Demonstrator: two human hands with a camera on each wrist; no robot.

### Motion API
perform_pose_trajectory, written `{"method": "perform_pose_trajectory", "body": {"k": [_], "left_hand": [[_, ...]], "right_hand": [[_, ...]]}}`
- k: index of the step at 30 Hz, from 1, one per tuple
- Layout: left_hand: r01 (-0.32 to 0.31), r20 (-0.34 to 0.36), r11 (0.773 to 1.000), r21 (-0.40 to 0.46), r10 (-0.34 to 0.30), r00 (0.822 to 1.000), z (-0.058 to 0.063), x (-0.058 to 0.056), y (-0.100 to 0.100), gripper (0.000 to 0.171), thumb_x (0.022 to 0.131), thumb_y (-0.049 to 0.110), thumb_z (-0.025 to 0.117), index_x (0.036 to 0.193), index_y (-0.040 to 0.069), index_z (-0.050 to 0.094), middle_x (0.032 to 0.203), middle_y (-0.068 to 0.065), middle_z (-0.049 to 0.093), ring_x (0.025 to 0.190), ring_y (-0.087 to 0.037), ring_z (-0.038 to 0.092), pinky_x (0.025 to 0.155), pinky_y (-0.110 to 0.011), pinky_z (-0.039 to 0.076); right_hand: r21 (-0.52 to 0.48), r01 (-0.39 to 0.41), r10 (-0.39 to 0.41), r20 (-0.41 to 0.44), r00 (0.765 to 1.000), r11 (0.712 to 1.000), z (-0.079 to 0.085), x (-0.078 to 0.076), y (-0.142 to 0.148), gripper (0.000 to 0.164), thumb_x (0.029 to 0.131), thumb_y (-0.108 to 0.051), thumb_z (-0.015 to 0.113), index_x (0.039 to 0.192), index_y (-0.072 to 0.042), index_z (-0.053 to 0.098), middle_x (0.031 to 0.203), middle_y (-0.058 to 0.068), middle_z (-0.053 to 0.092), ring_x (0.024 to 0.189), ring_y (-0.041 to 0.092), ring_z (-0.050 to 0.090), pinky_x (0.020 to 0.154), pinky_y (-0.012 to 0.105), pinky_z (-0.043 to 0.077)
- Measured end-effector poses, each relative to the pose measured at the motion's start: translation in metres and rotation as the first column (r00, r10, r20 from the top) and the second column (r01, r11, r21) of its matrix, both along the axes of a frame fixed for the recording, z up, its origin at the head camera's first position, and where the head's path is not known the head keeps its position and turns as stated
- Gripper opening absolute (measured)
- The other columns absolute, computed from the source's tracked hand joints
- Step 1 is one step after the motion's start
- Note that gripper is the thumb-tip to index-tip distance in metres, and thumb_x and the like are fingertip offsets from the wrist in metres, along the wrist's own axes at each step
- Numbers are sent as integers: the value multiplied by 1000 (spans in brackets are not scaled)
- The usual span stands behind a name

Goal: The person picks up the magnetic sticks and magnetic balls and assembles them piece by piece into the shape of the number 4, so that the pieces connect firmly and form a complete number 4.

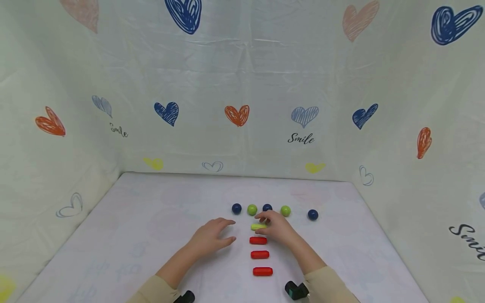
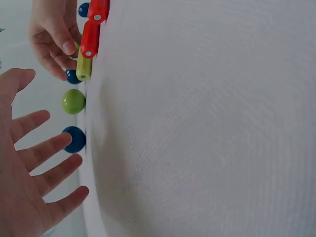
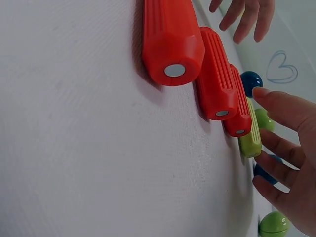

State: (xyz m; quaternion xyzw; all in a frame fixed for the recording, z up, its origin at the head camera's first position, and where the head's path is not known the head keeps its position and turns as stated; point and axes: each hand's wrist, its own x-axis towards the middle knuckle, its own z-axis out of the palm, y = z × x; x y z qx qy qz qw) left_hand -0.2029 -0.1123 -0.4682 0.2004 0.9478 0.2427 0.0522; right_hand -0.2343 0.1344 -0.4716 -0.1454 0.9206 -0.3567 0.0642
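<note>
A yellow-green stick (image 1: 257,227) lies at the far end of a column with three red sticks (image 1: 259,254) nearer me on the white table (image 1: 144,219). My right hand (image 1: 276,225) hovers over the yellow-green stick's right end, fingers loosely bent and not closed round it; the right wrist view shows its fingers (image 3: 289,148) just off the yellow-green stick (image 3: 251,136). My left hand (image 1: 212,237) rests flat on the cloth left of the column with spread fingers (image 2: 34,158), holding nothing. Behind the sticks runs a row of blue balls (image 1: 236,208) and green balls (image 1: 251,209).
The outermost blue ball (image 1: 313,214) sits a little apart at the right end of the row. Heart-printed cloth walls (image 1: 242,126) close in the table at the back and both sides. Bare cloth stretches to the left (image 1: 125,235) and right (image 1: 360,244).
</note>
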Motion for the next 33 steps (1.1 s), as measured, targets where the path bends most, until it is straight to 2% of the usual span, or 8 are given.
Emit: {"method": "perform_pose_trajectory", "body": {"k": [6, 12, 25, 33], "left_hand": [[16, 9, 1000, 0, -16, 1000, 1, 2, 3, 47, 88, 41, 67, 128, 16, 61, 127, -7, 60, 120, -29, 53, 96, -51, 44], [22, 6, 1000, -16, -22, 1000, 0, 2, 4, 47, 88, 42, 67, 127, 16, 62, 126, -6, 60, 119, -27, 54, 96, -50, 45], [4, 28, 1000, -31, -3, 1000, 1, 2, 6, 46, 88, 41, 67, 127, 16, 62, 127, -7, 60, 120, -28, 53, 96, -51, 45], [3, 15, 1000, -21, -3, 1000, 1, 1, 4, 45, 89, 39, 66, 127, 16, 62, 127, -6, 60, 121, -27, 53, 97, -50, 44]], "right_hand": [[22, 0, 0, 0, 1000, 1000, -2, -3, -3, 37, 78, -16, 83, 113, -14, 70, 96, -1, 60, 87, 19, 52, 75, 33, 49], [-4, 11, -11, 22, 1000, 1000, -4, -5, -4, 34, 78, -16, 83, 110, -16, 71, 93, -2, 58, 85, 19, 51, 72, 30, 48], [-14, 12, -11, 53, 999, 1000, -11, -11, -6, 24, 79, -15, 82, 102, -16, 74, 90, -3, 59, 86, 17, 55, 77, 32, 51], [-21, 17, -15, 64, 998, 1000, -13, -12, -7, 20, 79, -13, 81, 98, -15, 75, 90, -4, 61, 86, 17, 55, 77, 32, 51]]}}
